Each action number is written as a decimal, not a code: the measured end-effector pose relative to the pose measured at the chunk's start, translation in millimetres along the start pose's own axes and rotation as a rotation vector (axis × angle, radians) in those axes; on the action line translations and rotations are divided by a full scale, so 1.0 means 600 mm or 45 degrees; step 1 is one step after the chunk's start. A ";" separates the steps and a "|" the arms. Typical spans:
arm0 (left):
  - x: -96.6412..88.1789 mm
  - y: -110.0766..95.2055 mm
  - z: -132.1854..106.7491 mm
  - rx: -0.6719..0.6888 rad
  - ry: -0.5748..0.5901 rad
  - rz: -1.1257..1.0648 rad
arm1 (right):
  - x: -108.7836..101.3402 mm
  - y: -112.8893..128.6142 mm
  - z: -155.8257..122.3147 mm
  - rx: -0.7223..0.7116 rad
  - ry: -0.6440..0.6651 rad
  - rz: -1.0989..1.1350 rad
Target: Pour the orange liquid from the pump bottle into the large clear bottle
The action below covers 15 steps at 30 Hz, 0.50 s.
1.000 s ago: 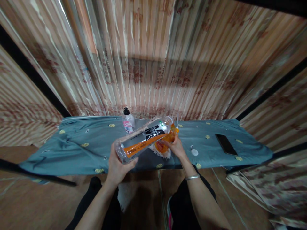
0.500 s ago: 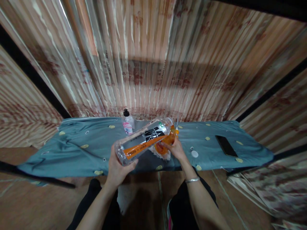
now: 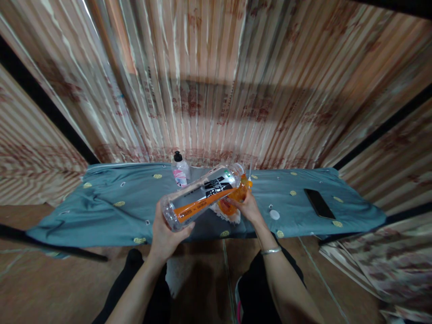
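Note:
My left hand grips the base of a large clear plastic bottle with a silver and orange label. The bottle is tilted, its uncapped neck up and to the right, at the mouth of an orange translucent container. Around that container my right hand is closed; part of it is hidden behind the bottle and fingers. An orange piece with a thin white tube shows just beyond my right fingers. Beneath lies a white crumpled cloth or tissue. Whether liquid is flowing cannot be made out.
A clear bottle with a black cap stands at the back of the cloth-covered table. A white round lid and a black phone lie to the right. Dark frame bars and striped curtains enclose the table.
The view has shifted slightly. Both hands keep their holds, and the large bottle stays tilted at the orange container with almost no visible movement.

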<state>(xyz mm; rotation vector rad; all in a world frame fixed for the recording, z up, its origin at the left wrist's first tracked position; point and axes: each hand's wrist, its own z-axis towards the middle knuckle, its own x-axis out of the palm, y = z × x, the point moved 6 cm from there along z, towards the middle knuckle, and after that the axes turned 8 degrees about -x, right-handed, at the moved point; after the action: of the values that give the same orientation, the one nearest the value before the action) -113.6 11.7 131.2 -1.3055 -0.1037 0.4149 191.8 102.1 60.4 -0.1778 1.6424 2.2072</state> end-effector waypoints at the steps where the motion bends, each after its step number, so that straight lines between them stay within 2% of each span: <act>1: 0.000 0.000 0.000 -0.006 0.000 -0.003 | 0.000 0.000 0.000 0.000 -0.001 0.010; 15: 0.002 -0.002 0.000 -0.025 0.004 -0.050 | 0.003 -0.012 0.004 0.021 -0.027 0.120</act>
<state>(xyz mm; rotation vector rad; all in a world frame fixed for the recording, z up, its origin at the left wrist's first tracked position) -112.2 12.2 132.0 -1.3212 -0.1304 0.3791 193.2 106.4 54.1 -0.0735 1.6897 2.2558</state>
